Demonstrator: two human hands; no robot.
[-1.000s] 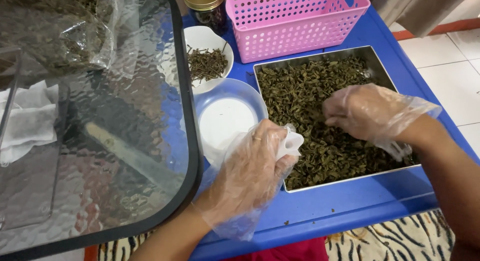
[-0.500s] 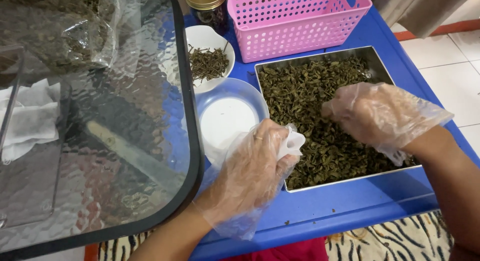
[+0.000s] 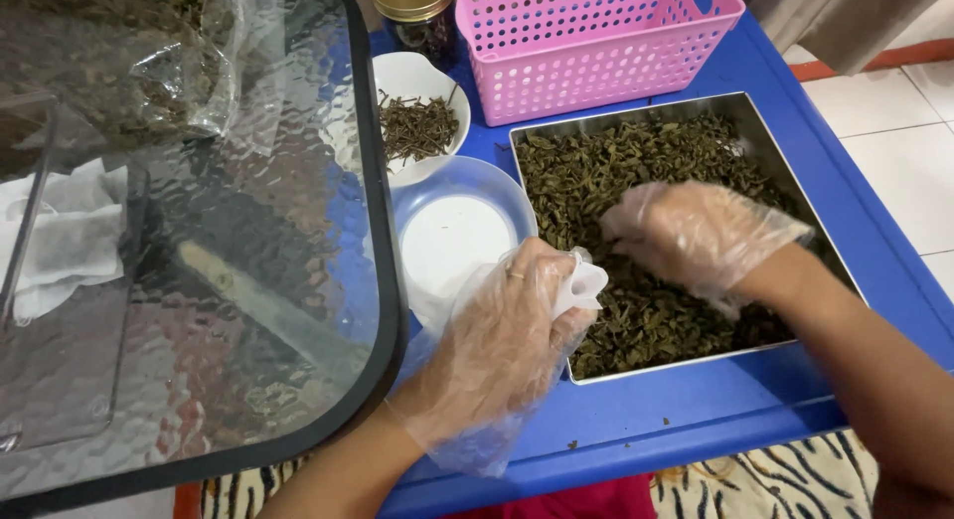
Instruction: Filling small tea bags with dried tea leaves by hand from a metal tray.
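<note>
Steel tray (image 3: 790, 186) of dried leaves (image 3: 636, 171) sits on the blue table (image 3: 696, 410), right of the round white lid (image 3: 452, 236). Your gloved left hand (image 3: 507, 335) is pinched shut on a small white bag (image 3: 581, 280) at the tray's near-left edge. Your gloved right hand (image 3: 691, 236) is down in the leaves, fingers curled; can't tell if it's gripping any.

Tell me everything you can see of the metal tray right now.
The metal tray is a shallow, square, shiny steel pan, lying flat on the blue table in front of the pink basket. A loose layer of dark green dried leaves covers its bottom. The gloved right hand reaches down into the leaves, while the gloved left hand, holding a small white pouch, hovers over its near-left corner.
</note>
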